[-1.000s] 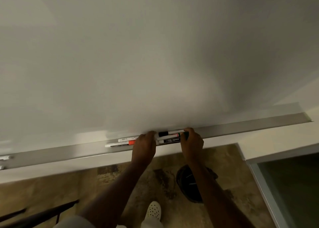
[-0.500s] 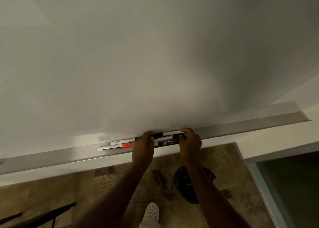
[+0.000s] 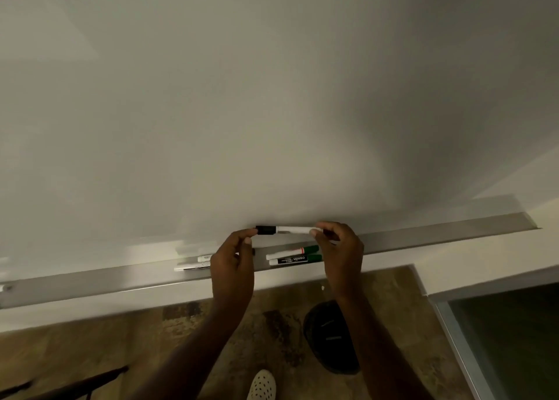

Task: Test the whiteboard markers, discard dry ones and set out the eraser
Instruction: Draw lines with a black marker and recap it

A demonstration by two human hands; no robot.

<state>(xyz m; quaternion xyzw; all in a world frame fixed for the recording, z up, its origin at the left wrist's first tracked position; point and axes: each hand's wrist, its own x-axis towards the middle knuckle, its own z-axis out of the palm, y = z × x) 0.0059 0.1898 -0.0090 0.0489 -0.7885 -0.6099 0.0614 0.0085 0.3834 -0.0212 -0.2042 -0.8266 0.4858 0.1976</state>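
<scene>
a: markers first. black-capped marker (image 3: 284, 229) is held level just above the tray (image 3: 423, 238), close in front of the whiteboard (image 3: 272, 97). left hand (image 3: 233, 263) pinches the cap end between thumb and fingertips; right hand (image 3: 340, 248) has thumb and fingers curled round the barrel's other end.

b: so the cap looks about to be pulled. what goes wrong?

a: if it lets go suddenly, the hands could jerk apart and the cap or barrel could drop. below the tray's front edge is open floor, with a dark bin (image 3: 329, 336) under the right forearm and a shoe (image 3: 261, 386) nearer the body. a cap could roll off anywhere down there.

b: and the ones lying on the tray?

a: two green-capped markers (image 3: 295, 256) lie right under the held one, and more white-barrelled markers (image 3: 193, 263) sit left of the left hand. a dipped wrist could knock them over the shallow lip.

b: room to move?

a: plenty above the tray: the board is bare, good for a test stroke. the tray's right end is well away. i see no eraser.
</scene>
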